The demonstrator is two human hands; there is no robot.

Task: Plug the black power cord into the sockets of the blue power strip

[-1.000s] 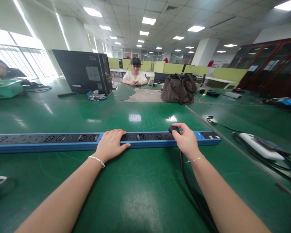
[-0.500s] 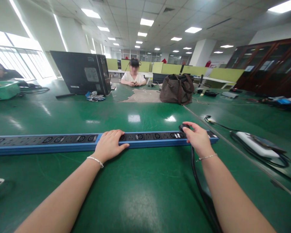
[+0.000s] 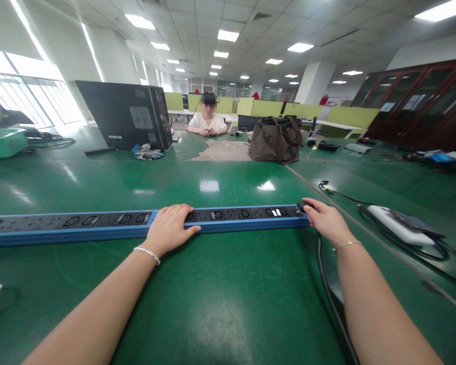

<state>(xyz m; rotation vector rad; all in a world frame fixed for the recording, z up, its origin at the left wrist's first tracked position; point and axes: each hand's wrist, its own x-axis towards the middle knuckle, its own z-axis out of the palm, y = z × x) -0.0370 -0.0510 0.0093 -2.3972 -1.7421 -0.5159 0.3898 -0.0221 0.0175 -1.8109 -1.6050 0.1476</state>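
A long blue power strip (image 3: 228,224) with black sockets lies across the green table in front of me. My left hand (image 3: 171,224) grips it near the middle, fingers over the top and thumb along the near side. At the strip's right end, my right hand (image 3: 325,218) pinches a black plug (image 3: 302,205) between thumb and fingers. A thick black cable (image 3: 329,284) hangs from that hand and runs down toward me beside my right forearm. The plug is over the end of the strip; whether it touches a socket I cannot tell.
A black computer case (image 3: 125,114) stands at the back left, gloves (image 3: 147,151) beside it. A brown bag (image 3: 274,139) sits further right, and a person (image 3: 208,119) sits behind the table. On the right lie a white adapter-like box (image 3: 397,223) and cables. A green basket (image 3: 3,143) is far left.
My right hand has moved right along the strip with the plug, from beside the white labels to the strip's end. My left hand stays on the strip.
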